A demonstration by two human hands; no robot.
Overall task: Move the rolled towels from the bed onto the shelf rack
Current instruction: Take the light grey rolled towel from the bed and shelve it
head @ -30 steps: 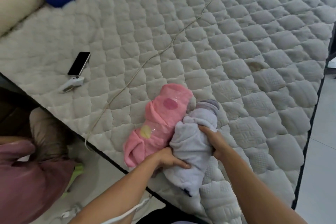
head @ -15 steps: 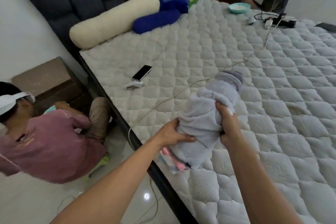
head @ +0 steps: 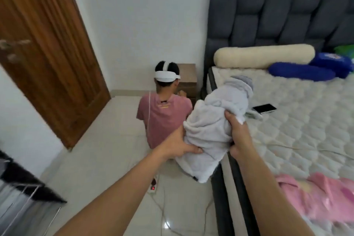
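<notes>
both hands grasp the white rolled towel (head: 214, 126): the left hand (head: 180, 146) is clenched under its lower left side with the thumb pressed into the cloth, and the right hand (head: 238, 136) clamps its right side, thumb up on top. half a second ago the towel hung above the quilted mattress; now it is off the bed (head: 298, 120) and held in the air past the bed's left edge, over the tiled floor (head: 99, 159), its grey end pointing up and away. the view has swung left since then, so a wooden door (head: 49, 48) and the white wall now fill the left side, and the dark padded headboard (head: 277, 19) stands upright at the right. the pink towel (head: 316, 197), earlier half hidden under the white one, now lies alone on the mattress near the bed's lower left corner, blurred. a person in a pink shirt (head: 164, 115) sits on the floor with their back to the camera, just behind the lifted towel, facing a small brown nightstand (head: 188, 80). a phone (head: 264, 108) lies near the bed's left edge, a cream bolster (head: 264, 56) and a blue pillow (head: 300, 72) sit along the headboard. a power strip (head: 154, 184) lies on the floor below the towel. a dark, blurred wire rack (head: 23, 191) shows at the bottom left corner.
</notes>
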